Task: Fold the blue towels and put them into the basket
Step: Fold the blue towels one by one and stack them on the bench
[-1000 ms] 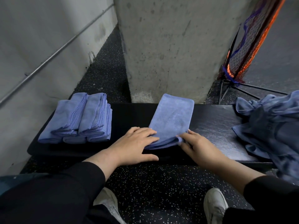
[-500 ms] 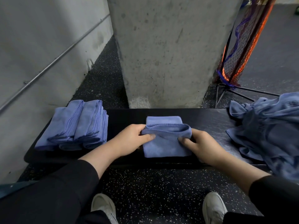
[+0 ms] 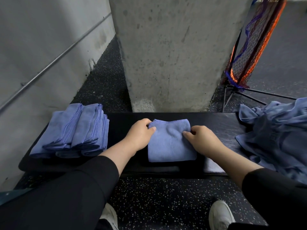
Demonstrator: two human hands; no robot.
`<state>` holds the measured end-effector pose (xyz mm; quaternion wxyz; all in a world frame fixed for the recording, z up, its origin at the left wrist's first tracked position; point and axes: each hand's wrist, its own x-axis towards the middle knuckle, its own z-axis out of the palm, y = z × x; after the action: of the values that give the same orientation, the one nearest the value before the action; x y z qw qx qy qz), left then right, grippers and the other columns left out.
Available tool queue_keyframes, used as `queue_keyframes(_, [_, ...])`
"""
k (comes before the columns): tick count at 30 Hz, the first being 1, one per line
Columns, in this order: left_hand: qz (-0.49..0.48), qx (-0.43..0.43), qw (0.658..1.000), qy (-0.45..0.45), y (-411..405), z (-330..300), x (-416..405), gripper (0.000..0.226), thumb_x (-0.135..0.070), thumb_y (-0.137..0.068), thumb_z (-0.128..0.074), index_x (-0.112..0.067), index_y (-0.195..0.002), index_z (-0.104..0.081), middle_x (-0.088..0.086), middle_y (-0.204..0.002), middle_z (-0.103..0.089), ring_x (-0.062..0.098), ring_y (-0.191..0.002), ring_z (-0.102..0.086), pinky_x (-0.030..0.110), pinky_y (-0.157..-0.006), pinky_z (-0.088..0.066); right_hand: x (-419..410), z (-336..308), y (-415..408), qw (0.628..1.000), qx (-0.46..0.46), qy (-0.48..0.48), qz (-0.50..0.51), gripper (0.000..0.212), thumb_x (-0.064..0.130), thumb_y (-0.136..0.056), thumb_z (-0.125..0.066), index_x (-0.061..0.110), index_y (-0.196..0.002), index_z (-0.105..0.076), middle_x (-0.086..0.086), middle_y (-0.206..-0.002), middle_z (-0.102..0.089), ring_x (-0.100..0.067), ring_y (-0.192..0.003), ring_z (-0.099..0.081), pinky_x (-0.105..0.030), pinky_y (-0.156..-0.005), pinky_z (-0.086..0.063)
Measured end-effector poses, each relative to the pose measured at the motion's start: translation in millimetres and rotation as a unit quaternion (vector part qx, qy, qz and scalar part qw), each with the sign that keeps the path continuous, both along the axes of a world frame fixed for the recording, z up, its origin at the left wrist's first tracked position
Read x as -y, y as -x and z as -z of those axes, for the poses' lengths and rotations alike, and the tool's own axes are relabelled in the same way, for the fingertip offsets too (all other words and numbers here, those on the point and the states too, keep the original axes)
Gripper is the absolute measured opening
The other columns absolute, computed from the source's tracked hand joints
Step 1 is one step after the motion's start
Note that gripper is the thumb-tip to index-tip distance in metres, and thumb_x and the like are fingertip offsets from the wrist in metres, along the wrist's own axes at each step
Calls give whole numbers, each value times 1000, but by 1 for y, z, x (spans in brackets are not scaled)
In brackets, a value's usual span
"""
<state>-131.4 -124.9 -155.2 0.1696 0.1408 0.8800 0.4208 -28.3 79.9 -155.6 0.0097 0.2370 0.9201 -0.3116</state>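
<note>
Towel (image 3: 171, 143) now folded over once more than a second ago, reduced to a compact square at table (image 3: 216, 123) centre. Left hand (image 3: 141, 135) and right hand (image 3: 201, 138) pinching its side edges. Ready for transfer; basket not in view.
</note>
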Motion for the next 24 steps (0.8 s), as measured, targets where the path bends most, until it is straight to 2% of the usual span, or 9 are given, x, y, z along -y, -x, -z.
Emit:
queue_keyframes(3, [-6,-27,999,29,5,10,-3,12,-28,-97,-59,-19,-104,-64,-1,-78,-64,18,-75,-60,30,-63,-42,-5,12,6,999,32,-40,8,35,47,-93,-58,18,-74,-56,2,-73,-62,-24,-75,-58,-33,-62,-43])
queue_keyframes(6, [-7,-112,987,115,5,14,-3,26,-35,-99,-56,-21,-120,-60,-1,-97,-62,19,-89,-60,33,-74,-48,-7,19,6,994,43,-98,19,34,54,-90,-59,22,-79,-53,4,-79,-61,-26,-81,-59,-36,-67,-47])
queue_keyframes(8, [15,-247,960,128,2,11,0,31,-38,-100,-52,-21,-123,-61,-1,-111,-58,21,-102,-57,38,-86,-48,-5,21,6,988,-5,-153,13,32,51,-88,-62,22,-86,-48,4,-87,-58,-27,-84,-56,-37,-67,-44])
queue_keyframes(10, [114,-337,927,115,-5,8,3,44,-47,-96,-42,-21,-123,-65,-2,-118,-58,22,-110,-56,42,-95,-44,-1,21,5,969,-118,-215,-31,27,45,-86,-64,23,-95,-51,2,-98,-55,-27,-92,-54,-40,-72,-44])
queue_keyframes(13, [251,-311,891,215,-18,16,4,63,-59,-95,-30,-25,-143,-52,-3,-153,-42,18,-142,-35,42,-116,-25,5,24,-1,933,-218,-234,-162,33,49,-92,-50,27,-115,-62,6,-122,-60,-19,-112,-56,-43,-89,-46])
queue_keyframes(14, [273,-285,882,256,-21,22,5,64,-60,-99,-29,-26,-152,-40,-4,-164,-26,14,-151,-19,42,-122,-15,6,28,-3,936,-190,-214,-204,45,53,-94,-40,29,-126,-60,7,-136,-56,-15,-126,-52,-45,-100,-43])
queue_keyframes(16, [285,-242,879,296,-23,30,7,66,-58,-103,-26,-27,-160,-15,-8,-169,0,7,-154,6,45,-125,-1,6,37,-9,948,-66,-177,-254,71,65,-92,-16,32,-151,-39,14,-162,-28,-6,-149,-24,-49,-120,-24])
queue_keyframes(19, [288,-218,880,307,-22,33,9,70,-59,-103,-21,-27,-161,0,-13,-167,14,4,-152,17,47,-125,3,-3,44,-13,944,26,-174,-278,85,72,-85,3,34,-160,-7,22,-164,7,2,-150,9,-45,-124,-2])
queue_keyframes(24, [298,-199,880,311,-19,32,10,73,-61,-102,-20,-27,-161,7,-16,-165,19,3,-150,22,49,-125,5,-21,49,-16,951,26,-175,-255,104,85,-73,21,32,-160,0,22,-163,12,3,-149,10,-45,-125,0])
